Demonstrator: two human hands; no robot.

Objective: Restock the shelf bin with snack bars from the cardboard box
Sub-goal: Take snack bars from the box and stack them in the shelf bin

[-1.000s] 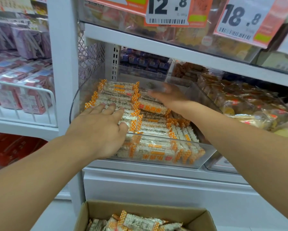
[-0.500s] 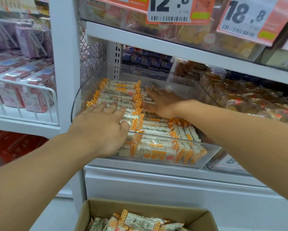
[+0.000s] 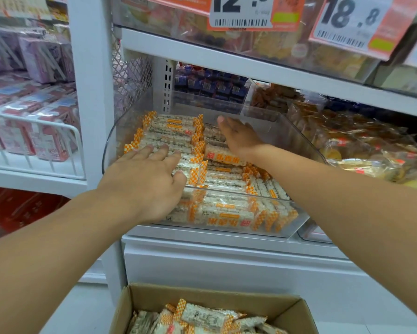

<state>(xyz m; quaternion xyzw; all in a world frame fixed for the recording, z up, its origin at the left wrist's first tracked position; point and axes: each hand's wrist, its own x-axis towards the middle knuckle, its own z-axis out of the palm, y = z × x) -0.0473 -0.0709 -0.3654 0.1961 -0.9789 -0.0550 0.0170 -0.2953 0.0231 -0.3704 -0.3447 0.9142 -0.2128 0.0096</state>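
A clear plastic shelf bin (image 3: 301, 141) holds several snack bars (image 3: 226, 210) in white wrappers with orange checked ends, stacked in rows. My left hand (image 3: 144, 182) lies flat, fingers spread, on the bars at the bin's front left. My right hand (image 3: 238, 138) rests palm down on the bars further back, fingers pointing left. Neither hand grips a bar. Below, a cardboard box (image 3: 202, 297) sits on the floor with more of the same bars (image 3: 202, 317) inside.
Neighbouring bins hold blue-wrapped snacks (image 3: 212, 85) behind and yellow packaged snacks (image 3: 371, 150) to the right. A white shelf post (image 3: 91, 92) stands left of the bin, with a wire rack of pink packs (image 3: 33, 136) beyond. Price tags (image 3: 241, 10) hang from the shelf above.
My right hand has slid left and back across the bars in the bin. My left hand has stayed flat on the front left bars.
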